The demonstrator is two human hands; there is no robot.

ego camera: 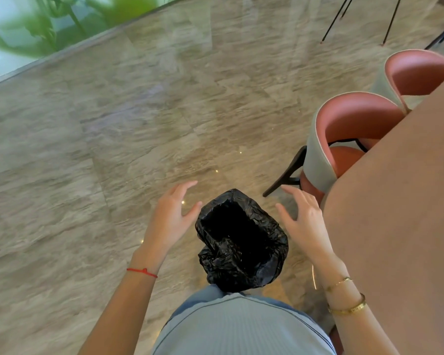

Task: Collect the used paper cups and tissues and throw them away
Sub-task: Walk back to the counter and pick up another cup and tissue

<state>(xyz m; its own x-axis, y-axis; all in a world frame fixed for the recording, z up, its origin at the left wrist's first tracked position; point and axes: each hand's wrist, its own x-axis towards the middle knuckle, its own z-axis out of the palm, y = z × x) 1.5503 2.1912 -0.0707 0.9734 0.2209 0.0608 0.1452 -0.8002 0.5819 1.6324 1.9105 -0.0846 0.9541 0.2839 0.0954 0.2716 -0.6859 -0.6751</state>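
Note:
A small bin lined with a black plastic bag (pixel 241 242) stands on the floor right in front of me, its inside dark so I cannot see any contents. My left hand (pixel 171 216) hovers just left of the bin with fingers spread and nothing in it. My right hand (pixel 304 219) hovers just right of the bin, fingers also spread and holding nothing. No paper cups or tissues are in view.
A brown table (pixel 400 201) fills the right side. Two chairs with pink seats, the nearer chair (pixel 344 139) and the farther chair (pixel 418 73), are tucked under it. Polished stone floor (pixel 113 149) stretches left; green plants (pixel 36 24) stand behind glass at the top left.

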